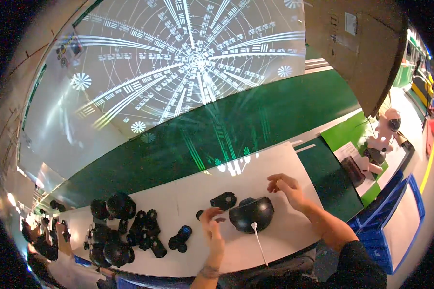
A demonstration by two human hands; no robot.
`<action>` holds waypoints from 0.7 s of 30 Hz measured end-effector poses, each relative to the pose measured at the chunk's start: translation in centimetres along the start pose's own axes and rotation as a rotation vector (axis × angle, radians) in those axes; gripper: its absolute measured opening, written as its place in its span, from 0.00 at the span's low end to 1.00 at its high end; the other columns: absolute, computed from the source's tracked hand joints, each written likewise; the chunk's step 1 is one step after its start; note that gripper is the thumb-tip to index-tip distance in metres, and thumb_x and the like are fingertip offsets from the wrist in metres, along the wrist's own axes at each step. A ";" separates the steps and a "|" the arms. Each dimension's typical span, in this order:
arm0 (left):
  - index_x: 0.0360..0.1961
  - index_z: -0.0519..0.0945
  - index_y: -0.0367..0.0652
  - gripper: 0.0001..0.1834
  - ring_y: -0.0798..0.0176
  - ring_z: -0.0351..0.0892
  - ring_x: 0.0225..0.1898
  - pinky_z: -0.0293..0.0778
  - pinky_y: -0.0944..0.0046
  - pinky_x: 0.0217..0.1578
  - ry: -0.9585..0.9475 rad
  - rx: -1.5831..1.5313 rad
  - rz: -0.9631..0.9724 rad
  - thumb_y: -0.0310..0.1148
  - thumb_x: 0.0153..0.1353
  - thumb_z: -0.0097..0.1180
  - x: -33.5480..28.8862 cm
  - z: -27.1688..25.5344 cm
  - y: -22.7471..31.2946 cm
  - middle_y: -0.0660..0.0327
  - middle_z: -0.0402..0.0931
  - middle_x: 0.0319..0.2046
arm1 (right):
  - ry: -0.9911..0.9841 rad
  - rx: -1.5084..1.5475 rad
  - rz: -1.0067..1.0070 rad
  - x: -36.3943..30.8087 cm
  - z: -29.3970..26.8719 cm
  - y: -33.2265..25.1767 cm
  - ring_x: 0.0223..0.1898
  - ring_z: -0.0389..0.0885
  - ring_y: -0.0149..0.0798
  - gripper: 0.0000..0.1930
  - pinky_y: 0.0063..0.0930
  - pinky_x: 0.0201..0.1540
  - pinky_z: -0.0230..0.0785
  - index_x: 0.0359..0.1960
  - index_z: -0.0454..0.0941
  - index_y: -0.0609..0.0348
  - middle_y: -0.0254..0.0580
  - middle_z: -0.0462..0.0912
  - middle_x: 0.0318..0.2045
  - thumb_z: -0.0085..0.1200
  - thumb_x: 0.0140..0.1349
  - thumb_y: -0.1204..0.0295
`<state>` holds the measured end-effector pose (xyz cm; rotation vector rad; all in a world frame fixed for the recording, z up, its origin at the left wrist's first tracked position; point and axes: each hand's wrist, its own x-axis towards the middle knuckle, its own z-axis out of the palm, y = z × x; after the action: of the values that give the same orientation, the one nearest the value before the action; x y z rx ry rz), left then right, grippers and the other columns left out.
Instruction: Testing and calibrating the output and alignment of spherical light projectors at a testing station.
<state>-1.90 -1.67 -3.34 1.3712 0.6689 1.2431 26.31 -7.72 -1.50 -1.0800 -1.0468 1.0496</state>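
Mid-assembly: left hand (212,226) open beside glossy black plastic dome (252,213); right hand (287,187) open, hovering far-right. Next: firm grip on dome.

Factory assembly line: white workbench (255,173) w/ black plastic parts (130,231), blue crates (381,226), green floor (255,120)

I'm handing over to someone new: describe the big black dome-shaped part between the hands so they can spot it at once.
On the white worktop in front of the green belt, look between the left hand and right hand. The black dome lies there, the largest, roundest, glossiest piece at this end, with a white cable trailing from it toward the near edge.
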 end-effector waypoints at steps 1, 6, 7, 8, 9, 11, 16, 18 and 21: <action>0.56 0.67 0.39 0.29 0.61 0.73 0.49 0.71 0.61 0.47 0.108 0.077 0.035 0.54 0.70 0.45 0.1 0.1 -0.1 0.56 0.71 0.51 | 0.065 0.016 -0.013 0.2 -0.4 0.0 0.43 0.78 0.35 0.22 0.30 0.50 0.69 0.54 0.74 0.66 0.43 0.82 0.39 0.45 0.72 0.59; 0.53 0.68 0.38 0.25 0.63 0.74 0.46 0.71 0.63 0.42 0.191 0.118 0.049 0.50 0.70 0.45 0.6 -0.1 1.4 0.57 0.73 0.47 | 0.198 0.092 -0.011 0.2 -0.5 -0.2 0.36 0.77 0.33 0.20 0.29 0.44 0.69 0.48 0.76 0.68 0.40 0.79 0.32 0.44 0.73 0.59; 0.52 0.69 0.38 0.24 0.64 0.74 0.45 0.71 0.64 0.41 0.207 0.124 0.047 0.49 0.71 0.45 0.6 -0.1 1.6 0.57 0.73 0.46 | 0.198 0.092 -0.009 0.2 -0.5 -0.2 0.36 0.77 0.33 0.20 0.29 0.44 0.69 0.48 0.76 0.68 0.40 0.79 0.32 0.44 0.73 0.59; 0.52 0.69 0.38 0.24 0.64 0.74 0.45 0.71 0.64 0.41 0.207 0.124 0.046 0.49 0.71 0.45 0.6 0.0 1.8 0.57 0.73 0.46 | 0.195 0.085 -0.009 0.2 -0.4 -0.4 0.36 0.76 0.33 0.20 0.29 0.44 0.69 0.48 0.76 0.68 0.40 0.79 0.32 0.44 0.73 0.59; 0.52 0.69 0.38 0.23 0.64 0.74 0.45 0.71 0.65 0.41 0.207 0.136 0.047 0.48 0.71 0.46 0.6 0.1 2.1 0.58 0.73 0.46 | 0.192 0.077 -0.010 0.2 -0.4 -0.4 0.36 0.76 0.33 0.20 0.29 0.44 0.69 0.47 0.76 0.68 0.40 0.79 0.32 0.44 0.73 0.59; 0.52 0.69 0.38 0.22 0.65 0.74 0.45 0.71 0.65 0.41 0.206 0.147 0.046 0.47 0.71 0.47 0.6 0.1 2.2 0.58 0.74 0.46 | 0.187 0.077 -0.006 0.1 -0.5 -0.3 0.36 0.76 0.33 0.20 0.29 0.44 0.69 0.47 0.76 0.68 0.40 0.79 0.32 0.44 0.73 0.59; 0.52 0.69 0.37 0.21 0.65 0.74 0.44 0.71 0.66 0.41 0.187 0.101 0.057 0.44 0.70 0.49 0.7 0.0 2.1 0.58 0.74 0.45 | 0.181 0.089 -0.001 0.2 -0.4 -0.3 0.35 0.76 0.33 0.20 0.28 0.43 0.69 0.47 0.76 0.68 0.40 0.79 0.31 0.44 0.73 0.59; 0.52 0.69 0.37 0.21 0.65 0.74 0.44 0.71 0.66 0.41 0.190 0.099 0.045 0.44 0.70 0.49 0.7 0.1 2.1 0.58 0.74 0.45 | 0.183 0.093 0.013 0.2 -0.5 -0.4 0.35 0.76 0.33 0.20 0.28 0.43 0.69 0.47 0.75 0.68 0.40 0.79 0.31 0.44 0.73 0.59; 0.52 0.69 0.37 0.21 0.65 0.74 0.44 0.71 0.66 0.41 0.190 0.094 0.033 0.44 0.70 0.49 0.9 0.2 2.2 0.58 0.74 0.45 | 0.176 0.093 0.005 0.2 -0.5 -0.6 0.35 0.76 0.32 0.20 0.28 0.43 0.69 0.47 0.75 0.68 0.40 0.78 0.31 0.43 0.74 0.60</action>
<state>-2.05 -1.43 -0.98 1.3559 0.8488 1.3958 26.89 -7.65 -0.97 -1.0789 -0.8468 0.9794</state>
